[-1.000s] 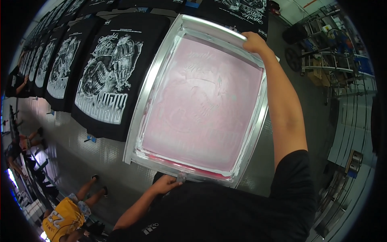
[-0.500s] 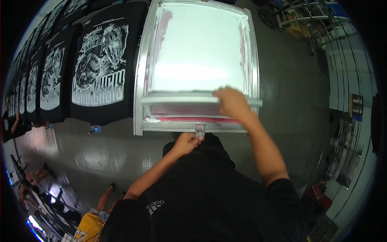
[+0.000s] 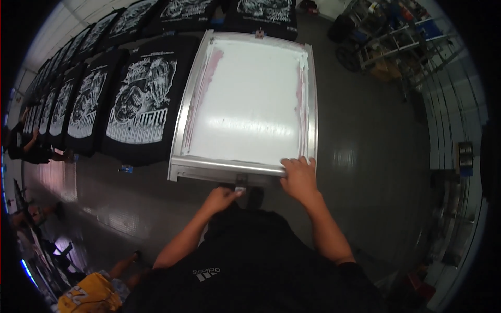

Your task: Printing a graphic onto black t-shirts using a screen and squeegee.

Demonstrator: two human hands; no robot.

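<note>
A screen-printing frame (image 3: 181, 122) with metal sides lies in front of me, its mesh (image 3: 245, 99) coated with white ink and showing pink streaks along the sides. Across the near end runs a long metal squeegee (image 3: 229, 166). My right hand (image 3: 300, 176) grips the squeegee's right end, fingers curled over it and the thumb hidden from sight. Below the frame's near edge, my left hand (image 3: 222, 198) is closed in a pinch on a small metal tab (image 3: 240, 187) at the middle.
Black shirts (image 3: 143, 101) with white prints stand in rows left and beyond the frame. A wheeled cart (image 3: 391, 47) is at the far right. A co-worker in black (image 3: 28, 141) stands at the left; a person in a yellow top (image 3: 91, 295) is at the lower left.
The squeegee has come toward me with my right hand, from over the lower mesh to the near end of the frame. My left hand keeps its pinch on the tab.
</note>
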